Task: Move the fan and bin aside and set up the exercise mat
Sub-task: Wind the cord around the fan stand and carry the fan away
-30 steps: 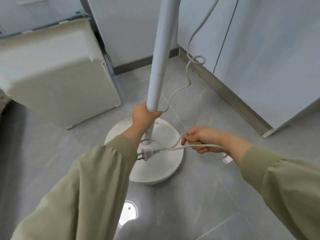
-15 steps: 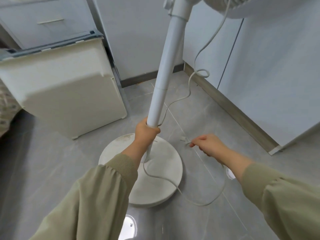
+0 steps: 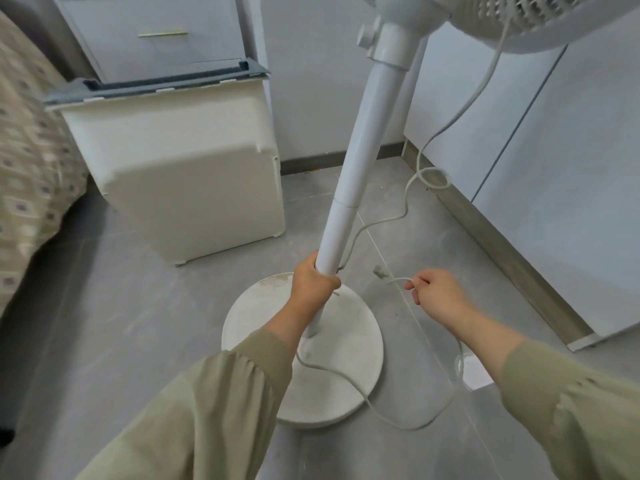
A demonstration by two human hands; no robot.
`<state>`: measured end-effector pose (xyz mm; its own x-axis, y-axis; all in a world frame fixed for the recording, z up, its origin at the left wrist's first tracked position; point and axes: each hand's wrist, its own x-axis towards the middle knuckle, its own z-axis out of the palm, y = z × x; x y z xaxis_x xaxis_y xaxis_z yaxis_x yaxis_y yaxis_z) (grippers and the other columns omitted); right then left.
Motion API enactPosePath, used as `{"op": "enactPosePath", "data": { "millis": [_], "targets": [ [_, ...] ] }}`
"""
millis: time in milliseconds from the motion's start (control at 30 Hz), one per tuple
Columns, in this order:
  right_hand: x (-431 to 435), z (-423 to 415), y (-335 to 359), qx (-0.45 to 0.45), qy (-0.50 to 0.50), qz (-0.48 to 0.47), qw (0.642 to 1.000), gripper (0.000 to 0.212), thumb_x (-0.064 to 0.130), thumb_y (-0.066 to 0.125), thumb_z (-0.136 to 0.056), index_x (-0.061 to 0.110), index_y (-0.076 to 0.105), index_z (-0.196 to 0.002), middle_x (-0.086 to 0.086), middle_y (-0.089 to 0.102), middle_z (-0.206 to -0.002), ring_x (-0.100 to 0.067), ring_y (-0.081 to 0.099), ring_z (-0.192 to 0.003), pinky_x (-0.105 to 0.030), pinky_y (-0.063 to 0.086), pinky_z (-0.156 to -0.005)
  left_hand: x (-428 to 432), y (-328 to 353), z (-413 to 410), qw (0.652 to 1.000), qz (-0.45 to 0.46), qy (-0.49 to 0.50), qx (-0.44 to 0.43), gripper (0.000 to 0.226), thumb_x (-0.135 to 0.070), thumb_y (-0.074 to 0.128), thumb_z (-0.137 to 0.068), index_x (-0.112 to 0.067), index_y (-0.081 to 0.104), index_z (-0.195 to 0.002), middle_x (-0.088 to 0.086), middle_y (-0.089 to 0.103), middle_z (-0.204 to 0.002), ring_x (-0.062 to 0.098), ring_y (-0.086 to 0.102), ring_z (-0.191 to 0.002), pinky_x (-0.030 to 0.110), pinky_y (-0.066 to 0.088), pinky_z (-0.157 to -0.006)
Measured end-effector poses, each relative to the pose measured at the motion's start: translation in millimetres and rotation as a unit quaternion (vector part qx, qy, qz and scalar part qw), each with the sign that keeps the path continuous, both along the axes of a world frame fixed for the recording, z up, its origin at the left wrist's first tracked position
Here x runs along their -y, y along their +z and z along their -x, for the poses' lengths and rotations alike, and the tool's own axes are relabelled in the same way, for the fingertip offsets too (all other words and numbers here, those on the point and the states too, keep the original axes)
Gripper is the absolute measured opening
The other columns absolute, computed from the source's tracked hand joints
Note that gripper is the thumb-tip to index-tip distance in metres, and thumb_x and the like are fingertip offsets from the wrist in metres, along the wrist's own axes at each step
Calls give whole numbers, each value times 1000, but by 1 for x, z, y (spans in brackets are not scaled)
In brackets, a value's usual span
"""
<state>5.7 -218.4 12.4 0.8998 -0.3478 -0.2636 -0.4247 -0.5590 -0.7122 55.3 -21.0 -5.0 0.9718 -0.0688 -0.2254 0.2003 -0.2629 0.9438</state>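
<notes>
A patterned blanket [image 3: 31,161] is hanging down at the left edge of the frame. Next to it, in the upper left, the white bin [image 3: 187,188] with a grey lid is sitting on the grey floor [image 3: 104,323]. In the middle, the fan [image 3: 388,46] is standing just right of the bin. The left hand [image 3: 313,284] is wrapping its fingers tight around the pole [image 3: 360,161], low down above the round base [image 3: 346,358]. The cord [image 3: 398,415] is lying in a loop over the base and floor. At the middle right, the right hand [image 3: 438,294] is pinching the cord near the blurry plug [image 3: 379,271]. White cupboard doors [image 3: 571,168] are filling the right side.
</notes>
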Motion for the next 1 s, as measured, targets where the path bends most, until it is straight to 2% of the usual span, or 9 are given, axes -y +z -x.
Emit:
{"op": "enactPosePath", "data": {
  "millis": [133, 233, 367, 467, 533, 633, 733, 867, 1000],
  "targets": [
    [-22, -4, 7, 12, 3, 1, 1000, 33, 1, 42, -94, 8, 54, -65, -9, 60, -80, -16, 47, -59, -12, 33, -44, -13, -4, 6, 1000, -7, 9, -8, 28, 6, 62, -70, -17, 55, -83, -4, 57, -77, 12, 52, -68, 18, 38, -53],
    [-43, -10, 11, 31, -8, -34, 999, 31, -4, 40, -91, 4, 51, -64, -1, 59, -78, -21, 49, -68, -22, 34, -49, -22, -6, 6, 1000, -11, 19, -8, 29, 8, 61, -70, -19, 52, -74, -6, 54, -72, 11, 49, -65, 18, 36, -52],
    [-64, -17, 19, 56, -51, -83, 994, 33, -4, 38, -91, 8, 54, -65, -7, 61, -82, -18, 41, -52, -25, 28, -47, -32, -13, 5, 999, 0, 36, -19, 34, 10, 58, -71, -22, 48, -68, -4, 52, -72, 18, 49, -68, 21, 39, -55],
    [-75, -19, 28, 70, -71, -126, 987, 27, 1, 35, -96, 0, 60, -87, 1, 55, -68, -13, 40, -50, -24, 28, -47, -37, -16, 3, 999, 5, 30, -22, 32, 10, 58, -71, -21, 50, -70, -2, 53, -74, 20, 50, -71, 23, 40, -57],
    [-80, -21, 33, 75, -77, -154, 982, 25, 2, 35, -97, 1, 59, -90, 3, 54, -67, -9, 40, -45, -21, 28, -44, -39, -15, 1, 1000, 8, 17, -18, 35, 10, 57, -71, -24, 50, -70, -5, 53, -73, 19, 50, -72, 21, 39, -57],
    [-81, -21, 41, 86, -76, -176, 978, 25, 3, 38, -97, 3, 61, -88, -1, 55, -67, -10, 39, -44, -22, 28, -43, -41, -17, -3, 1000, -23, -13, -11, 28, 3, 63, -73, -22, 51, -80, -6, 55, -79, 19, 53, -79, 20, 41, -58],
    [-73, -21, 57, 70, -58, -153, 984, 30, 0, 42, -95, 6, 62, -74, -4, 58, -75, -14, 35, -51, -25, 26, -46, -49, -14, -7, 991, -86, -102, 6, 30, -14, 72, -76, -21, 50, -94, -4, 56, -90, 18, 53, -85, 26, 41, -70],
    [-60, -25, 83, 16, -3, -180, 983, 23, -6, 44, -91, -3, 65, -87, -2, 51, -61, -13, 33, -51, -24, 25, -45, -64, 18, -20, 946, -194, -258, 28, 38, -31, 76, -76, -21, 55, -106, -5, 55, -99, 16, 51, -92, 27, 39, -78],
    [-56, -25, 99, 9, 65, -203, 977, 32, -16, 44, -82, 4, 69, -89, -6, 42, -66, -14, 31, -55, -25, 26, -50, -66, 43, -23, 936, -212, -272, 68, 45, -30, 78, -73, -21, 54, -110, -6, 54, -105, 15, 49, -97, 27, 40, -83]
  ]
}}
